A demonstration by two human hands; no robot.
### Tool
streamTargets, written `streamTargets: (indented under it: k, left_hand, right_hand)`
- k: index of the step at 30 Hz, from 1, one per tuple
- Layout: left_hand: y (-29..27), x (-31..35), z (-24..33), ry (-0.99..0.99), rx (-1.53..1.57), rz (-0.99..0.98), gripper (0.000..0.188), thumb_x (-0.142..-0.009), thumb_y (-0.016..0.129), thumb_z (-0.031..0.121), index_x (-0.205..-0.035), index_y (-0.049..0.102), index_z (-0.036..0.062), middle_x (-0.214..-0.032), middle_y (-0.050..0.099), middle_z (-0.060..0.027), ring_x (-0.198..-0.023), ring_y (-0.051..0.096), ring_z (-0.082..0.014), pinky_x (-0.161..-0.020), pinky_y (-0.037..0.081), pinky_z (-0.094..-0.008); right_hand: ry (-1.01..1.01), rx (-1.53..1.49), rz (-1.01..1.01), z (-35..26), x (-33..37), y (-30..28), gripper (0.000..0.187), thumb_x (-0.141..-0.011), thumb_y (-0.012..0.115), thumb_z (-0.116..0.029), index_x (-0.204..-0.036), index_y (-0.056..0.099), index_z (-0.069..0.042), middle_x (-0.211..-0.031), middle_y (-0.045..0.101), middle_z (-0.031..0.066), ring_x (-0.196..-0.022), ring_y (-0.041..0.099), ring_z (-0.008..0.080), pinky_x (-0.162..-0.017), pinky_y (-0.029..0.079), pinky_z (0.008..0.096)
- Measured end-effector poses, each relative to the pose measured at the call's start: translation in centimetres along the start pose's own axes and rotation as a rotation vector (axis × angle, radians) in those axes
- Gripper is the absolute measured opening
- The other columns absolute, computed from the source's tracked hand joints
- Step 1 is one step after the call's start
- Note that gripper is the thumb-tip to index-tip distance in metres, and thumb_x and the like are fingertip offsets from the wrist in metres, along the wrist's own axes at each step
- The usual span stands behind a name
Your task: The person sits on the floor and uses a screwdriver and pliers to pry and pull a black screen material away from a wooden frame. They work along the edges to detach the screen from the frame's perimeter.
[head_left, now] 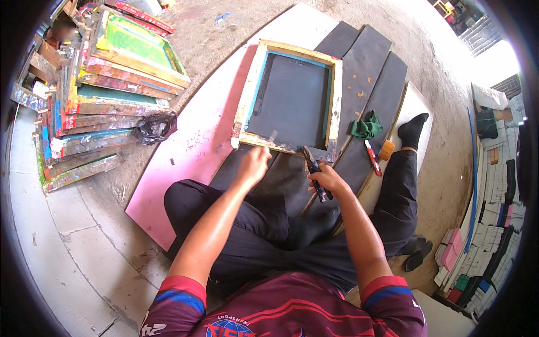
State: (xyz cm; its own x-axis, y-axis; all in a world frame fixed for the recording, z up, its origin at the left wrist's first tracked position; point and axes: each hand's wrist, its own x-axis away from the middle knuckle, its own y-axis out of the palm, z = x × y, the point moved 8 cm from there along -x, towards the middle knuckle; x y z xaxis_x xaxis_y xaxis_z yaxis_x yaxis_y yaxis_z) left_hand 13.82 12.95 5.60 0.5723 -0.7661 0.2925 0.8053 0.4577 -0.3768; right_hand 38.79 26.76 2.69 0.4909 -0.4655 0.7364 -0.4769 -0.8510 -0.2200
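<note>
A wooden screen-printing frame [338, 84] with dark mesh [292, 92] lies flat before me, its inner edges edged in blue. My right hand [328, 181] is wrapped round the dark handles of a pair of pliers [312, 165]. The pliers' jaws point away from me and meet the frame's near rail, right of its middle. At the left part of that rail is my left hand [255, 165], fingers drawn together in a pinch; what they hold, if anything, is hidden. Just beyond those fingers shows a small pale, translucent strip [273, 136].
Dark sheets [359, 67] and a pink-and-white board [191, 135] lie beneath the frame. To the right are a green cloth [367, 126], a red-and-white cutter [373, 157] and an orange-brown block [386, 149]. Paint-stained frames [120, 90] are stacked left, beside a black plastic bag [156, 128].
</note>
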Motion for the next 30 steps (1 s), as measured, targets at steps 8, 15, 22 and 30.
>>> streamTargets:
  k: [8,15,22,30]
  left_hand:
    - [9.9,2.8,-1.8,-0.222,0.107,-0.100,0.042,-0.111,0.048,0.038,-0.107,0.070,0.0017,-0.068,0.060,-0.0041,-0.049,0.057,-0.0131,-0.044,0.048,-0.0306]
    - [12.7,3.3,-2.9,-0.418,0.501,-0.174,0.043,-0.112,0.045,0.040,-0.109,0.068,0.0042,-0.068,0.058,-0.0021,-0.049,0.055,-0.0140,-0.044,0.047,-0.0321]
    - [14.3,3.5,-2.8,-0.515,0.781,-0.251,0.042,-0.111,0.046,0.045,-0.108,0.066,0.0077,-0.069,0.057,-0.0006,-0.049,0.051,-0.0134,-0.044,0.043,-0.0332]
    - [15.5,3.4,-3.3,-0.509,0.839,-0.177,0.040,-0.110,0.049,0.047,-0.097,0.063,0.0118,-0.064,0.053,0.0007,-0.046,0.047,-0.0133,-0.043,0.039,-0.0328]
  right_hand:
    - [-0.022,-0.124,0.001,0.3,1.1,0.7,0.029,-0.093,0.070,-0.019,-0.104,0.063,0.007,-0.084,0.070,0.0147,-0.066,0.071,0.0241,-0.058,0.055,0.0390]
    - [-0.017,-0.126,-0.044,1.2,0.4,0.7,0.031,-0.095,0.070,-0.020,-0.112,0.062,0.004,-0.090,0.073,0.0150,-0.069,0.072,0.0235,-0.057,0.055,0.0377]
    - [-0.051,-0.174,0.001,0.3,1.4,0.6,0.027,-0.090,0.071,-0.016,-0.099,0.064,0.008,-0.079,0.070,0.0142,-0.063,0.069,0.0237,-0.057,0.053,0.0386]
    - [-0.056,-0.141,-0.051,1.0,0.5,0.9,0.025,-0.094,0.069,-0.015,-0.107,0.061,0.005,-0.087,0.072,0.0146,-0.068,0.071,0.0242,-0.060,0.055,0.0380]
